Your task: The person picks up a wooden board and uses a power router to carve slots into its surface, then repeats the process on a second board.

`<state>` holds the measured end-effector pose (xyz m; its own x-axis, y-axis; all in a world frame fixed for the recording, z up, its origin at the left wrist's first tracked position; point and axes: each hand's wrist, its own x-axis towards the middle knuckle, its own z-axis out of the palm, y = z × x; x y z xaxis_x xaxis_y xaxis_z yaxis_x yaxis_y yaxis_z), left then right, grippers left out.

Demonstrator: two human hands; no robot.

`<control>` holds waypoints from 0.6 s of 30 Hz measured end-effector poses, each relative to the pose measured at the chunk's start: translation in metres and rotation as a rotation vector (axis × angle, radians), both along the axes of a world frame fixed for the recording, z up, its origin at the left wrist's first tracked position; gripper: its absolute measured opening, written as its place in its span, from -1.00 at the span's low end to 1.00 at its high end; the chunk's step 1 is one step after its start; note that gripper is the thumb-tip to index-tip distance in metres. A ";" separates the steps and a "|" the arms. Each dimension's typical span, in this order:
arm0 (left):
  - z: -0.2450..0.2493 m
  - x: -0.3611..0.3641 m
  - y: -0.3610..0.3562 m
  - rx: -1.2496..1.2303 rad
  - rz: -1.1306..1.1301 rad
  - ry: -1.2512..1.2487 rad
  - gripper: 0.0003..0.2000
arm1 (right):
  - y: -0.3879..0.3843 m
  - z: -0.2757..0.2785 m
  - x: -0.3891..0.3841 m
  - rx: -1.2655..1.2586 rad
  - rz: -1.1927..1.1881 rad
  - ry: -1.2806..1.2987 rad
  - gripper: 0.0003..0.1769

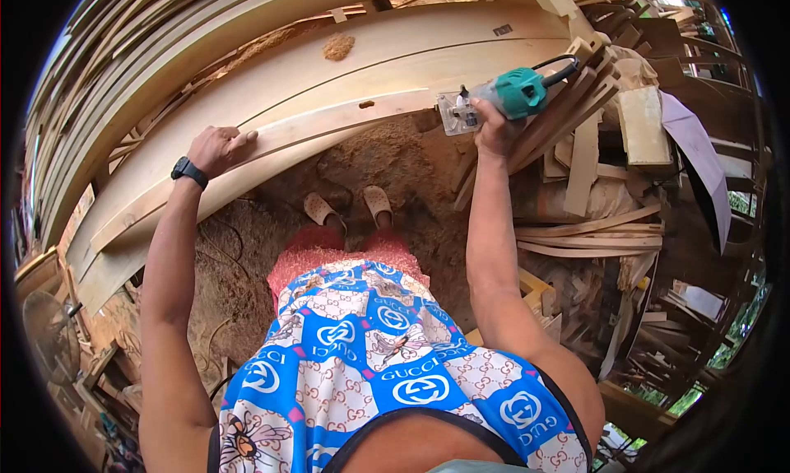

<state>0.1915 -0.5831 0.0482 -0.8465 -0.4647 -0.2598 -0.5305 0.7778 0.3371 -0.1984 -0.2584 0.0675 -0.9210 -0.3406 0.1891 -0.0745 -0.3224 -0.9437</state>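
My right hand (496,129) is wrapped round the body of a teal and grey trim router (517,93). The router lies on its side, its clear base (457,113) against the right end of a long pale wooden board (313,127). A dark slot shows in the board's face near that end. Further left, my left hand (220,150), with a black watch at the wrist, is closed over the board's upper edge. The router's bit is too small to make out.
Beneath the board is a wide wooden bench top (395,65) with a small heap of sawdust (338,46). Curved timber strips (164,37) line the far left. Wood offcuts (588,238) are piled at right, beside a pale umbrella-like sheet (699,164). Sawdust covers the floor.
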 end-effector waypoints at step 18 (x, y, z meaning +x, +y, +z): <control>0.007 0.047 0.009 -0.196 0.138 0.042 -0.42 | -0.010 0.001 0.009 -0.043 -0.034 0.089 -0.48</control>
<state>0.2386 -0.5739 0.0553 -0.7799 -0.6145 -0.1187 -0.6246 0.7520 0.2107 -0.1891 -0.2686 0.0682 -0.9110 -0.2988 0.2843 -0.1689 -0.3586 -0.9181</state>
